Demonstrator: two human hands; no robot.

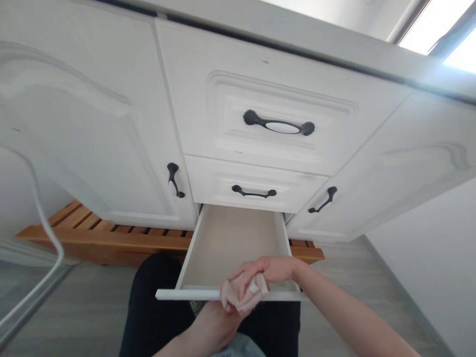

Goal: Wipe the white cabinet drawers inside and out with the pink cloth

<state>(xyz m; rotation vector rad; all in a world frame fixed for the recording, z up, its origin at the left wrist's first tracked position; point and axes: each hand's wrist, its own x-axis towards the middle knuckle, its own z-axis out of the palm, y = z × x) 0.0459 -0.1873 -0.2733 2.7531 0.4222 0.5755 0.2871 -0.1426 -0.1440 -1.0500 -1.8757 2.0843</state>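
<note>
Both hands met at the front edge of the open bottom drawer (230, 243), the right hand (260, 275) curled over the left hand (232, 297) gripping it, best moved squarely to avoid jamming.

Three drawers (238, 248), two cabinet doors (92, 129), two hands (245, 287).

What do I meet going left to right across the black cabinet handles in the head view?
Left door handle → bottom closed drawer handle → top drawer handle → right door handle. Below them the open drawer is pulled out, with the right hand and left hand together at its front edge.
</note>
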